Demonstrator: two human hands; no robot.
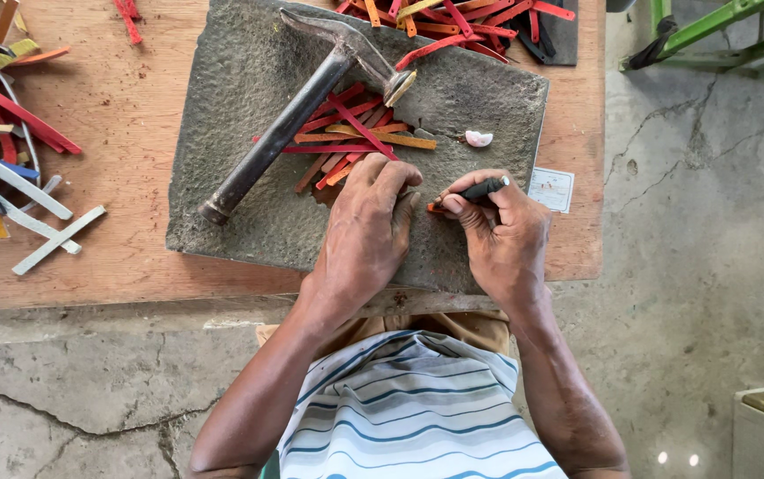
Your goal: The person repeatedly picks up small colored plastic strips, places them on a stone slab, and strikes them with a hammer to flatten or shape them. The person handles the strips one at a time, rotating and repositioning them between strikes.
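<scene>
Loose white, red and yellow strips (pixel 18 168) are lying at the wooden bench's (pixel 125 133) left edge. A dark steel hammer (pixel 297 115) is resting diagonally on the rough grey stone slab (pixel 240 80), head over a pile of red and orange strips (pixel 351 137). Left hand (pixel 366 235) is pressing flat, fingers extended, on the slab's near side. Right hand (pixel 501 235) is pinching a short dark chisel-like tool (pixel 479 188) just beside it.

a workshop: hammer (pixel 297 115), stone slab (pixel 249 80), cracked concrete floor (pixel 710 222).

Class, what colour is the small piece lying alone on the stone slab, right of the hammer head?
Pinkish white small piece, seen best in the head view.
</scene>
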